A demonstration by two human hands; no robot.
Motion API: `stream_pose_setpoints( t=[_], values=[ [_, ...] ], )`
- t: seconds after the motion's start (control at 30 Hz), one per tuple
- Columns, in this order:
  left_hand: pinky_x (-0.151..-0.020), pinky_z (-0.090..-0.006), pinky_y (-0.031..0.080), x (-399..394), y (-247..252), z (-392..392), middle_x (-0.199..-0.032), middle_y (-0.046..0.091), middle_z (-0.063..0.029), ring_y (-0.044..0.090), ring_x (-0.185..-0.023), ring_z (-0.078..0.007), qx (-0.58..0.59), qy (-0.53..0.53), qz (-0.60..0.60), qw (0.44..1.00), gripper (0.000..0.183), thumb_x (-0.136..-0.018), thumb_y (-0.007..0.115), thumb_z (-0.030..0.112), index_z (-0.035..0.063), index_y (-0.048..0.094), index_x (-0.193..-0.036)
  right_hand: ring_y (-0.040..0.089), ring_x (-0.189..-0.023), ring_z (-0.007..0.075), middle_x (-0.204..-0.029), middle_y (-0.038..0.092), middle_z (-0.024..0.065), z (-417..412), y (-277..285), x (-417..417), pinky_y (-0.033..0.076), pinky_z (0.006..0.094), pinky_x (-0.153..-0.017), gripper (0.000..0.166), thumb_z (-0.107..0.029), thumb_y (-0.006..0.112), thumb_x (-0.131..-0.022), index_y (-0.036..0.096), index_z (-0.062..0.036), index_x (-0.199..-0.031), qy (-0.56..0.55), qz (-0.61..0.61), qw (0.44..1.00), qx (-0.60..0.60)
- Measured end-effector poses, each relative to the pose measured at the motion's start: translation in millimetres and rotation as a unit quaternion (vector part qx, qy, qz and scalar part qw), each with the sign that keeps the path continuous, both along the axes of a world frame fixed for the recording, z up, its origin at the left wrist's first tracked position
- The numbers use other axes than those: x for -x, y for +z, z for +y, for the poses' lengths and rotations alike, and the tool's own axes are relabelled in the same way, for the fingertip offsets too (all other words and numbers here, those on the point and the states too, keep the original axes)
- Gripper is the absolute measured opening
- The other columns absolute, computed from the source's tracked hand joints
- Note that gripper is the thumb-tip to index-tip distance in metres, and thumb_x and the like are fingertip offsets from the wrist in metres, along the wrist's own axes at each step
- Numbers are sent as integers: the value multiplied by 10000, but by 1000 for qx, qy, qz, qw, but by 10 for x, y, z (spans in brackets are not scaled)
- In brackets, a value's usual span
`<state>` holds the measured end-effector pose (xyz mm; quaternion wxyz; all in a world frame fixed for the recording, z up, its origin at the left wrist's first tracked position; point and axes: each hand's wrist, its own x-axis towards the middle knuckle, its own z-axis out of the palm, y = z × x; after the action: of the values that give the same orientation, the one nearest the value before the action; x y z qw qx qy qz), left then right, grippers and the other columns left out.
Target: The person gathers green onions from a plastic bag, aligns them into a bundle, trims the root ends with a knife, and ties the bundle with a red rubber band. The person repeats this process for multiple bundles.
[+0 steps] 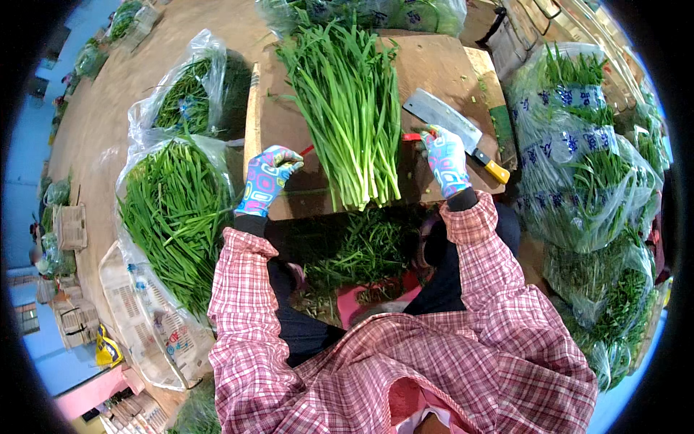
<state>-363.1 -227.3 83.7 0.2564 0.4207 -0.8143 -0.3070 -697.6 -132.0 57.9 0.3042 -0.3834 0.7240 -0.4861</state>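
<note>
A bundle of long green leafy stalks, probably garlic chives [352, 114], lies on a wooden board [450, 70]. Its pale cut ends point towards me. On the left, my left hand [268, 176], in a patterned glove, pinches one end of a red tie [412, 136]. My right hand [445, 160], gloved alike, grips the other end at the bundle's right side. Between the hands the tie's middle is hidden by the stalks, apparently beneath them. Just right of my right hand rests a cleaver [444, 115] with a black and yellow handle [492, 165].
Plastic bags of greens [173, 211] stand to the left, beside a white plastic crate [146, 320]. Large wrapped bundles [569, 146] are stacked at the right. Loose green trimmings [368, 244] lie below the board's near edge, between my legs. Another wrapped bundle [423, 15] sits beyond the board.
</note>
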Motion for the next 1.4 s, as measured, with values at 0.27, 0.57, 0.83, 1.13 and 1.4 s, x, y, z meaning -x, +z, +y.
stream_pose_setpoints(
  t=[0.27, 0.57, 0.83, 1.13, 1.4],
  values=[
    [-656, -249, 476, 501, 174, 206, -834, 634, -40, 598, -741, -117, -61, -38, 99, 992, 138, -752, 758, 91, 10, 694, -844, 577, -674, 74, -790, 665, 26, -77, 326, -590, 472, 225, -612, 205, -66, 621, -861, 669, 27, -1038, -22, -166, 966, 195],
    [-629, -207, 473, 719, 272, 935, -817, 688, -34, 594, -702, -48, -40, 100, 169, 980, 135, -783, 741, 72, -4, 692, -883, 653, -688, 162, -856, 692, 109, -466, 543, -370, 506, 284, -598, 181, -138, 623, -850, 690, -65, -1001, 266, -210, 940, 35],
    [-576, -193, 450, 1211, 11, 1068, -805, 663, 16, 536, -656, -21, -168, 179, 268, 932, 168, -833, 695, 99, -20, 682, -952, 616, -696, 277, -720, 630, 74, -74, 528, -182, 469, 393, -608, 112, -224, 667, -793, 700, -139, -859, 106, 321, 940, 40],
    [-650, -387, 451, 1241, 468, 1112, -747, 597, -63, 571, -723, -273, 297, 94, 39, 950, 83, -681, 703, 70, 92, 639, -730, 587, -675, 231, -700, 613, 40, 139, 823, -442, 438, 367, -623, 199, -177, 625, -786, 701, -176, -970, 22, 461, 857, 230],
    [-921, -449, 420, 1422, 503, 683, -923, 623, -159, 575, -961, -362, 306, -15, 46, 951, 166, -734, 709, 113, 32, 582, -805, 594, -655, 233, -709, 620, 40, -97, 782, -243, 453, 374, -565, 216, -237, 593, -818, 696, -232, -1008, 133, 468, 839, 245]
  ],
)
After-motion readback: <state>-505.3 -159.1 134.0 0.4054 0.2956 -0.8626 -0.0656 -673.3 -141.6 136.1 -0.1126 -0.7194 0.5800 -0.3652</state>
